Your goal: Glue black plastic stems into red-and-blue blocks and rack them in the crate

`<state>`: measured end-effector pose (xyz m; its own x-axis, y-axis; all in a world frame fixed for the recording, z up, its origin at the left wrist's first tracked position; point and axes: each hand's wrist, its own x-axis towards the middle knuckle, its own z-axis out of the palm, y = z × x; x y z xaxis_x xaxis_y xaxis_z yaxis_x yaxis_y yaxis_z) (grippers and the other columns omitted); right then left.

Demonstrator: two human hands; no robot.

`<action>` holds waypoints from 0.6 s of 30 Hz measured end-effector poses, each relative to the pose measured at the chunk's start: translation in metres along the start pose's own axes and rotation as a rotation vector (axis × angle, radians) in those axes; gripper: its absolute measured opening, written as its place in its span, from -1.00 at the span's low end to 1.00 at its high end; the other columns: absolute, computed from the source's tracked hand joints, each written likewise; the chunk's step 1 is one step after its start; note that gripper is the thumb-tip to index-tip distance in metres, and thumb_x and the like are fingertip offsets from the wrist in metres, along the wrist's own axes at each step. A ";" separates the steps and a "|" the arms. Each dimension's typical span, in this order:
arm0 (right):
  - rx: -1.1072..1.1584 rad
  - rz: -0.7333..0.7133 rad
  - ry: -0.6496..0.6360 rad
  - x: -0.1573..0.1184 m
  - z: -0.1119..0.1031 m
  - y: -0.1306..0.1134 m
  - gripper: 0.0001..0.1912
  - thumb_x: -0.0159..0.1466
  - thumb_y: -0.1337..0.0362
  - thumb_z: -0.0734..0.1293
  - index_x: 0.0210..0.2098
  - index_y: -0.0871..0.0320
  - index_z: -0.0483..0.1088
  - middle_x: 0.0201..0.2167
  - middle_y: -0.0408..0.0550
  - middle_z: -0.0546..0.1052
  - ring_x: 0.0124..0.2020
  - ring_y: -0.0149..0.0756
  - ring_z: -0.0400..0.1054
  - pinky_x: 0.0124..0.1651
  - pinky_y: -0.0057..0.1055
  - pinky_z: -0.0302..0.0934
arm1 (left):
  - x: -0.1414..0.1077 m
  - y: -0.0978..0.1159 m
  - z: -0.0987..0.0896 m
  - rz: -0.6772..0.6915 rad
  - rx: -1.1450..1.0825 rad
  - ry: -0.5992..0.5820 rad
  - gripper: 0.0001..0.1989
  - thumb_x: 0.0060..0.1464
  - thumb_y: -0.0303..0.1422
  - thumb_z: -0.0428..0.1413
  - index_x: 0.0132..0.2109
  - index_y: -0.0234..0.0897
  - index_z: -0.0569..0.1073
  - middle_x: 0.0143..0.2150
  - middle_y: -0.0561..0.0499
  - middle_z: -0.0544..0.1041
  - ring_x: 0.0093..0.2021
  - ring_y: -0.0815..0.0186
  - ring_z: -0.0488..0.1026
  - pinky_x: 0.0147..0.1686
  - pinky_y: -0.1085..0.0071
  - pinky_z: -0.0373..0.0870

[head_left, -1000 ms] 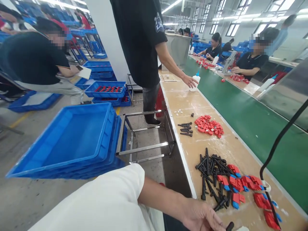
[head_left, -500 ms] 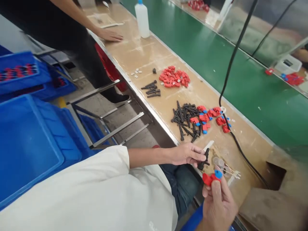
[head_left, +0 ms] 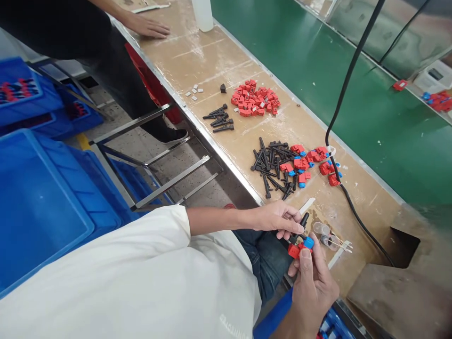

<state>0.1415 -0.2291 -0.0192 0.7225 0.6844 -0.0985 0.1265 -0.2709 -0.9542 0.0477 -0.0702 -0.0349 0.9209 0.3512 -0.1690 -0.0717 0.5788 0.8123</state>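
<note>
My left hand (head_left: 277, 219) is closed on a black plastic rod-like part (head_left: 304, 219), with thumb and fingers pinching it. Below it, my right hand (head_left: 314, 282) pinches a small red plastic piece with a blue end (head_left: 300, 248). The two parts meet or overlap in view; whether they are joined I cannot tell. A pile of similar black parts (head_left: 270, 162) lies on the bench just beyond my left hand. Several red-and-blue pieces (head_left: 302, 164) lie beside and partly on that pile.
Small clear cups (head_left: 320, 229) with thin sticks stand on the brown bench (head_left: 201, 56). Farther along are a red-piece heap (head_left: 256, 99) and several black parts (head_left: 222, 121). A black cable (head_left: 339, 99) hangs across. Another person's hand (head_left: 148, 26) rests on the bench. Blue bins (head_left: 42, 197) stand left.
My right hand has moved up and left, bringing the red-and-blue piece against or close to the black part in my left hand. The view has shifted slightly.
</note>
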 end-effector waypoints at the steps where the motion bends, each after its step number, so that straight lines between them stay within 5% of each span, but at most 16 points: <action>1: -0.039 -0.037 0.001 0.000 0.001 -0.001 -0.46 0.27 0.08 0.42 0.18 0.18 0.43 -0.41 -0.13 0.43 -0.57 -0.48 0.22 -0.52 -0.44 0.18 | 0.000 0.001 -0.001 0.013 0.024 -0.010 -0.42 -0.18 0.12 0.33 -0.42 -0.32 0.34 -0.62 0.15 0.43 -0.66 0.53 0.32 -0.64 0.56 0.23; 18: -0.305 -0.472 -0.011 -0.005 0.022 0.006 -0.54 0.42 0.26 0.23 0.28 0.16 0.31 -0.28 0.00 0.48 -0.55 -0.40 0.38 -0.42 -0.40 0.32 | 0.000 -0.011 -0.005 0.160 0.144 0.036 -0.45 -0.03 0.13 0.24 -0.34 -0.28 0.30 -0.59 0.19 0.37 -0.67 0.52 0.31 -0.64 0.55 0.26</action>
<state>0.1241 -0.2192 -0.0310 0.5329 0.7852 0.3152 0.6268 -0.1161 -0.7705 0.0464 -0.0724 -0.0468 0.8879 0.4575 -0.0491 -0.1580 0.4032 0.9014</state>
